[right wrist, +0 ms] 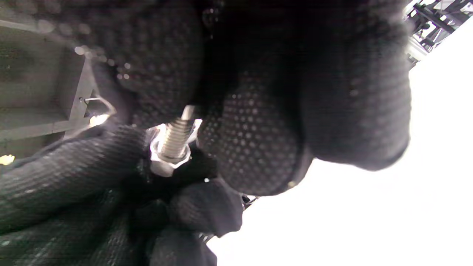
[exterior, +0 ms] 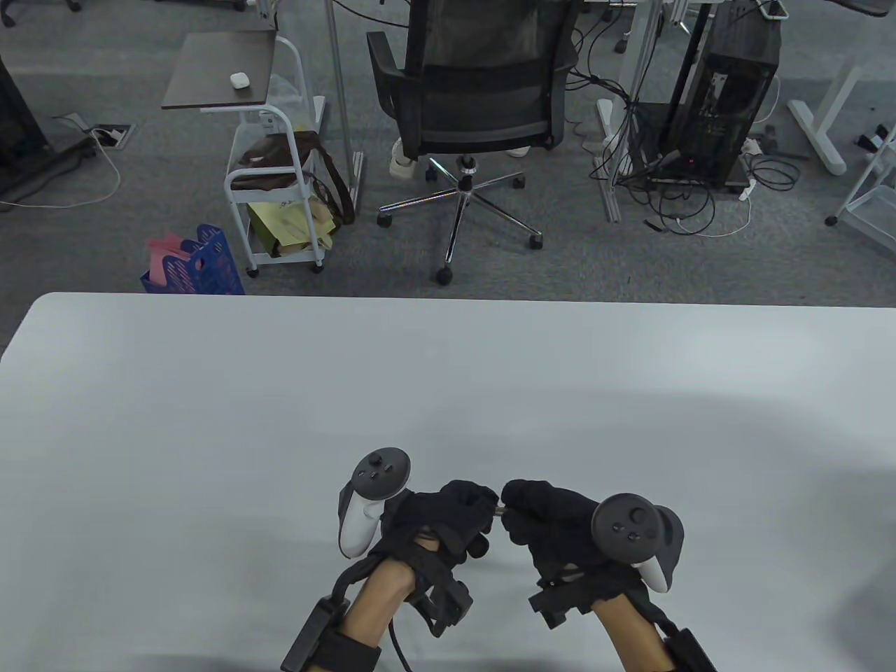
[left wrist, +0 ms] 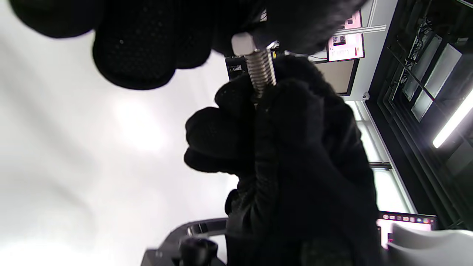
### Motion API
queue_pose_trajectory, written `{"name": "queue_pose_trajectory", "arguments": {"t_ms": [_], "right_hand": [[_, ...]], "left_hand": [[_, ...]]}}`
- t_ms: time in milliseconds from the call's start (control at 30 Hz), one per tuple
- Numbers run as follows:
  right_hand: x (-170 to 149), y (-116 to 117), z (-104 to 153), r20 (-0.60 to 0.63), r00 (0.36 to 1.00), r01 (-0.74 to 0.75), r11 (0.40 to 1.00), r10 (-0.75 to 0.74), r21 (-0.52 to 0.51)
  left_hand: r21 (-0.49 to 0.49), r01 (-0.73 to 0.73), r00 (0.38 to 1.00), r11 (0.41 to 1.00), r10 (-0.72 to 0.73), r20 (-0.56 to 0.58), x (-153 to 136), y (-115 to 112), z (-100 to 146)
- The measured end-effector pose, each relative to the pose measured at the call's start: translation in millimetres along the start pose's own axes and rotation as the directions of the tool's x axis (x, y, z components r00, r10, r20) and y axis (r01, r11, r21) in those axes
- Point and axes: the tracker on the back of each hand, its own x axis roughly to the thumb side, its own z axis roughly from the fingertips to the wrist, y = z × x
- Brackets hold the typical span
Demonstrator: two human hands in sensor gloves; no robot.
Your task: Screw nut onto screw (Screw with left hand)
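Low centre of the table view: left hand [exterior: 448,518] pinches the nut [left wrist: 244,43]; right hand [exterior: 553,521] grips the screw [left wrist: 261,72], steadying it, probably for threading. Both meet above the table [exterior: 210,420]. Upper frame: office chair [exterior: 476,98], clear of the work.

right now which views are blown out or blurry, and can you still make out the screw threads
Left wrist view: table glares white, screw threads sharp. Right wrist view: lower right blown out, gloved fingers soft, nut readable. Table view: even, dim, hardware tiny.
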Motion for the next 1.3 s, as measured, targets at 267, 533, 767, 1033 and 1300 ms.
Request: {"name": "queue_pose_trajectory", "arguments": {"t_ms": [267, 533, 767, 1033, 1300], "right_hand": [[-9, 4, 1, -0.044, 0.997, 0.065, 0.998, -0.064, 0.020], [-8, 5, 1, -0.030, 0.998, 0.058, 0.998, -0.058, 0.015], [-9, 6, 0, -0.034, 0.999, 0.042, 0.999, -0.041, 0.021], [-8, 8, 0, -0.036, 0.999, 0.032, 0.999, -0.031, 0.024], [-10, 11, -1, -0.032, 0.999, 0.028, 0.998, -0.026, 0.056]], "left_hand": [[0.018, 0.049, 0.999, 0.999, -0.049, 0.000, 1, -3, -2], [0.082, 0.058, 0.998, 0.995, -0.057, -0.011, 1, -3, -2], [0.098, 0.045, 0.998, 0.994, -0.042, -0.036, -5, 0, -3], [0.044, 0.045, 0.998, 0.998, -0.043, -0.037, -7, 2, -5], [0.069, 0.030, 0.997, 0.997, -0.025, -0.074, -13, 4, -7]]}}
